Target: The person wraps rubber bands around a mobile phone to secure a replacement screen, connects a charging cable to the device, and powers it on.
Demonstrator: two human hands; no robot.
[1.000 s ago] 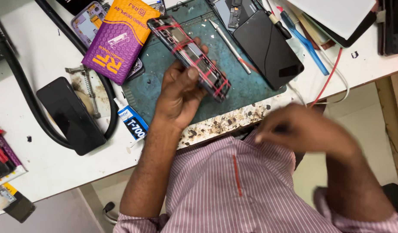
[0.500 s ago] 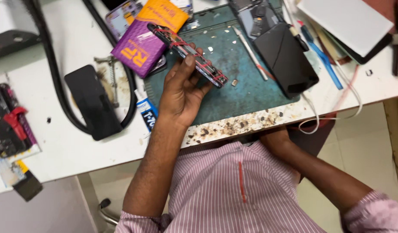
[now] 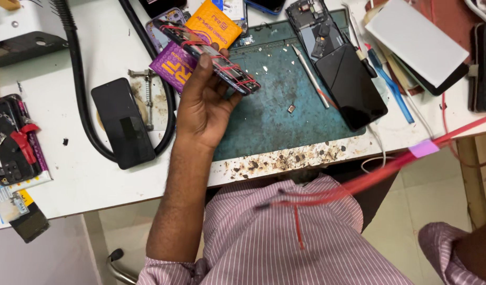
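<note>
My left hand (image 3: 200, 105) grips a dark phone bound with red rubber bands (image 3: 222, 66) and holds it tilted above the left edge of the stained green work mat (image 3: 285, 121). The thumb lies on the phone's near side and the fingers curl under it. Of my right arm only the striped sleeve and a bit of forearm (image 3: 464, 253) show at the bottom right; the hand itself is out of frame. A blurred red cable (image 3: 380, 171) stretches from my shirt up to the right.
On the mat lie a black phone (image 3: 351, 87), an opened phone body (image 3: 314, 24), a thin metal tool (image 3: 311, 76) and a tiny square part (image 3: 291, 108). Purple (image 3: 174, 66) and orange (image 3: 214, 24) packets sit behind my hand. Another black phone (image 3: 122, 122) and a thick black hose (image 3: 79, 84) lie left.
My left hand has carried the banded phone leftward and raised it off the mat. My right hand has dropped out of view to the lower right, and a red cable now crosses the frame.
</note>
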